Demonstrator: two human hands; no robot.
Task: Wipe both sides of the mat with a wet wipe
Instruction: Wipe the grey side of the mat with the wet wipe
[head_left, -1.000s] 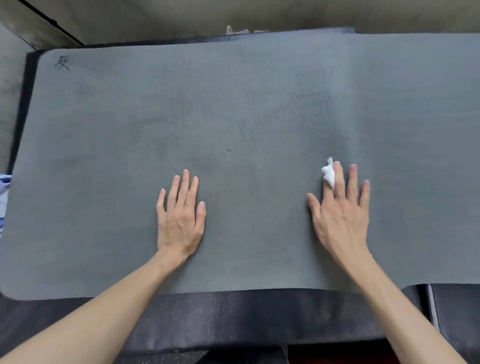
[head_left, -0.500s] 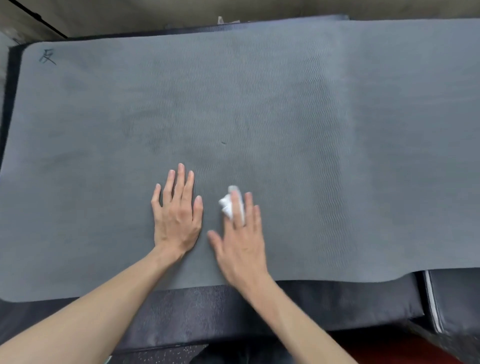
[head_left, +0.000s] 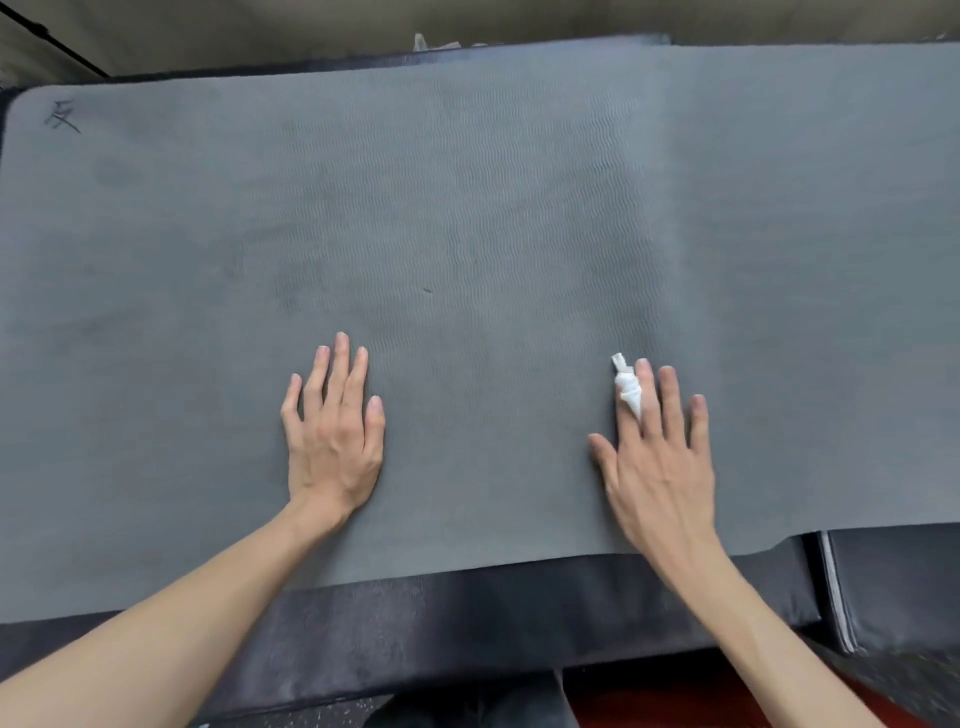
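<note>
A large grey mat (head_left: 493, 208) with a fine wavy texture lies spread flat and fills most of the head view. A black mark is drawn in its far left corner. My left hand (head_left: 335, 436) rests palm down on the mat near its front edge, fingers together, holding nothing. My right hand (head_left: 657, 462) lies flat on the mat further right. It presses a small bunched white wet wipe (head_left: 627, 387) under the index and middle fingers; most of the wipe is hidden by them.
The mat lies on a dark padded surface (head_left: 467, 623) whose front strip shows below the mat's edge. A second dark pad (head_left: 893, 587) adjoins at the lower right. Red floor (head_left: 649, 701) shows at the bottom. A pale wall runs along the back.
My right hand swept the wipe left until it was beside my left hand, then back right to about where it started. My left hand stayed pressed on the mat.
</note>
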